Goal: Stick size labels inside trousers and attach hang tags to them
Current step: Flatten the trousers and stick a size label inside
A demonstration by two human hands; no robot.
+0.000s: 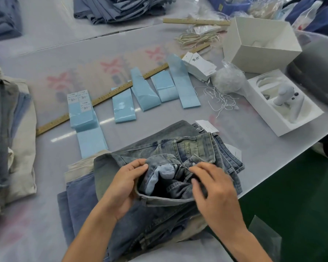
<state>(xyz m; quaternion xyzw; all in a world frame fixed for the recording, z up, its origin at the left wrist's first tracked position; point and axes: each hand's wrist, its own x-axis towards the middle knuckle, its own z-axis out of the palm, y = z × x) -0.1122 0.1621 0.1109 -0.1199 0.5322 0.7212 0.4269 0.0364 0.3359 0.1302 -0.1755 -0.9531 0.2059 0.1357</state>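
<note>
Both hands spread our jeans' waistband point(165, 199) near us: left hand point(125, 188) pinches its left edge, right hand point(216, 190) pinches the fly side. Label strips point(81, 108) lie far-left, closer to the left.

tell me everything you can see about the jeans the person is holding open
The jeans are washed blue denim, faded with a yellowish tint, with pale stitching and a metal button at the waistband. They lie on top of other folded trousers at the table's near edge, waist toward the person and pulled open, showing a paler lining and dark interior. The left hand grips the waistband on one side; the right hand pinches the fabric near the fly.
</note>
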